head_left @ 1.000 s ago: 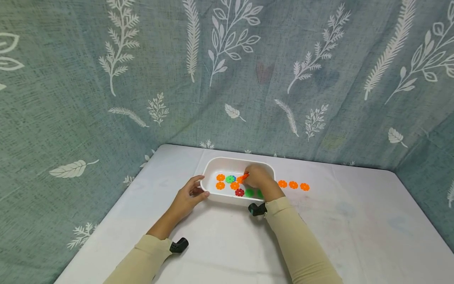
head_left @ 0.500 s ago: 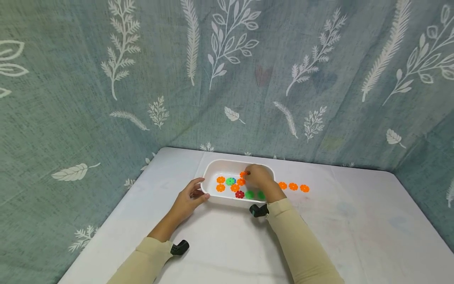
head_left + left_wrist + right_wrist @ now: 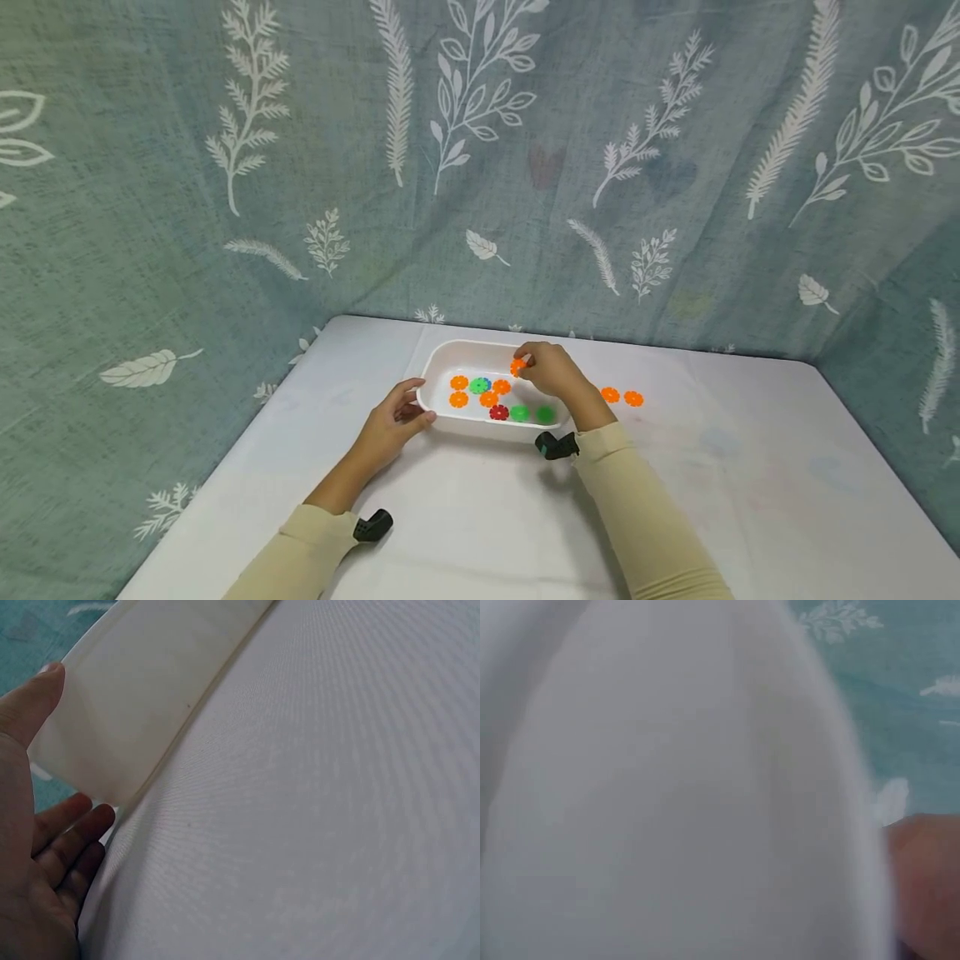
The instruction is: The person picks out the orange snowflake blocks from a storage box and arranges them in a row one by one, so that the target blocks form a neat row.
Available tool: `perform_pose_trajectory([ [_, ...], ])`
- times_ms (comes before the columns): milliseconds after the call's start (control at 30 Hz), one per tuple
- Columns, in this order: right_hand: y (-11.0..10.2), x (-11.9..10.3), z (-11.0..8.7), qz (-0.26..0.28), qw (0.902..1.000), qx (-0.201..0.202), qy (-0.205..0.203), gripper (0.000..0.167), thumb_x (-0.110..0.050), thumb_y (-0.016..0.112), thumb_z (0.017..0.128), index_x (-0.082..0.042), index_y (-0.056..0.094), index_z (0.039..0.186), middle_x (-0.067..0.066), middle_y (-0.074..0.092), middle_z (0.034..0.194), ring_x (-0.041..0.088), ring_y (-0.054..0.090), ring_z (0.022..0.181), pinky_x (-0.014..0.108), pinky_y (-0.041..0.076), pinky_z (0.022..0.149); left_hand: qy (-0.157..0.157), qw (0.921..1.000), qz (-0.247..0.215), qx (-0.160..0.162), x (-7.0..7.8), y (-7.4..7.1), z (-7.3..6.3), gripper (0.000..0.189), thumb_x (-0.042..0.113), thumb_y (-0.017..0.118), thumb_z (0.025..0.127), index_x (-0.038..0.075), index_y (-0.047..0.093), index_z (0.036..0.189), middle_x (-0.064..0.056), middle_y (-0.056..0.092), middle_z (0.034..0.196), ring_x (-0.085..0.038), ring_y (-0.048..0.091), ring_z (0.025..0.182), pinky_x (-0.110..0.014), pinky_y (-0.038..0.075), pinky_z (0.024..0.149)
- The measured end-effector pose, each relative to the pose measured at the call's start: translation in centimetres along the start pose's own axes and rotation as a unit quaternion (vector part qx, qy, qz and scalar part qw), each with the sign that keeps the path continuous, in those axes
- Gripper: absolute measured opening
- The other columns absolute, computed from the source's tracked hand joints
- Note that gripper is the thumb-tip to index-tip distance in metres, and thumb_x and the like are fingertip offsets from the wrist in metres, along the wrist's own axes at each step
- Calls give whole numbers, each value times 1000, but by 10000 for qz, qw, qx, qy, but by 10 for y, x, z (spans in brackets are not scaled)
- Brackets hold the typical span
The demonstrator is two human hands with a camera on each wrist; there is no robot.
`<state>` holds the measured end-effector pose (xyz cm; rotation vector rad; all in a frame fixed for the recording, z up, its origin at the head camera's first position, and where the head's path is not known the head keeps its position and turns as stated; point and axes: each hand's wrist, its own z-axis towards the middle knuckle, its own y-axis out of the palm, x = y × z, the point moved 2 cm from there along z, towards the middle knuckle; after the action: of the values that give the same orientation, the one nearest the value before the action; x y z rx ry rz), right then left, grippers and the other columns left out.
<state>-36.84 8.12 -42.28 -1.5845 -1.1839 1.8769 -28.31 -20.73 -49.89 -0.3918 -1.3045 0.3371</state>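
Observation:
In the head view, a white plastic tub [image 3: 480,427] stands on the table. My left hand [image 3: 386,429] holds its left end, thumb near the front corner and fingers at the side; the left wrist view shows the thumb up by the rim. Over the tub's right part, my right hand [image 3: 557,372] pinches an orange notched building disc [image 3: 517,367] between thumb and fingers. Inside lie several orange discs [image 3: 459,400], green discs [image 3: 545,414] and a red disc [image 3: 498,412]. A blue disc [image 3: 488,383] is partly covered by a green one. The right wrist view shows mostly tub wall [image 3: 682,787].
To the right of the tub, two orange discs [image 3: 633,399] show in a row on the white tablecloth [image 3: 465,517]. My right wrist may cover another. A leaf-patterned blue-green curtain [image 3: 420,250] hangs close behind the table and along its left side.
My right hand has risen from the tub floor with an orange disc, moving slightly back and right. The left hand stays at the tub's end. The head view has shifted a little.

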Motion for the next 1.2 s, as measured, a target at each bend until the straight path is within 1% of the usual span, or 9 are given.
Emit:
perform_pose_trajectory([
  [100,-7,-1,-5,52,10000,-45,-26,25,-13,64,94,-13,65,119,5,63,100,21,59,89,36,50,77,93,9999,-32,-15,0,0,1,71,45,74,84,22,44,143,-8,61,129,-20,61,98,-42,48,86],
  [200,-14,1,-9,50,9998,-165,-83,26,-12,61,96,-13,64,123,6,64,105,21,60,94,37,50,79,81,9999,-74,-42,1,0,1,70,46,75,83,24,44,143,-8,61,128,-21,61,97,-42,48,85],
  [333,-19,3,-12,83,9994,-296,-151,29,-11,58,98,-11,62,127,9,64,111,24,60,100,39,50,82,-15,10000,-80,-29,0,0,0,71,47,75,83,25,44,143,-6,62,128,-20,61,97,-41,48,85],
  [567,-28,13,-19,478,9980,-419,51,34,-12,54,100,-10,58,134,12,59,118,27,58,102,40,49,82,-204,9998,-33,-73,1,0,0,74,52,74,82,26,43,144,-5,59,131,-21,59,100,-43,48,87],
  [767,-36,23,-26,782,9964,-301,151,36,-14,51,102,-10,54,137,13,60,117,34,58,107,42,48,84,-173,9998,-51,-58,1,0,1,74,51,74,82,24,43,144,-5,60,131,-22,59,100,-44,48,86],
  [867,-38,30,-28,801,9963,-238,175,37,-15,51,102,-10,53,138,12,63,113,34,59,105,41,49,81,-144,9999,-48,-60,1,0,1,75,52,74,82,23,43,144,-5,60,130,-21,60,99,-44,48,86],
  [1100,-44,45,-34,892,9955,-27,308,35,-17,54,101,-12,54,136,12,64,108,27,60,89,36,49,71,-110,9999,-52,-70,1,0,2,73,49,74,83,24,43,144,-6,60,130,-21,60,99,-44,48,86],
  [1200,-46,50,-36,944,9948,49,387,35,-19,54,101,-13,54,136,12,63,107,31,61,89,36,49,69,-170,9998,-31,-67,0,0,2,70,46,75,84,26,44,143,-5,60,131,-22,60,100,-45,47,87],
])
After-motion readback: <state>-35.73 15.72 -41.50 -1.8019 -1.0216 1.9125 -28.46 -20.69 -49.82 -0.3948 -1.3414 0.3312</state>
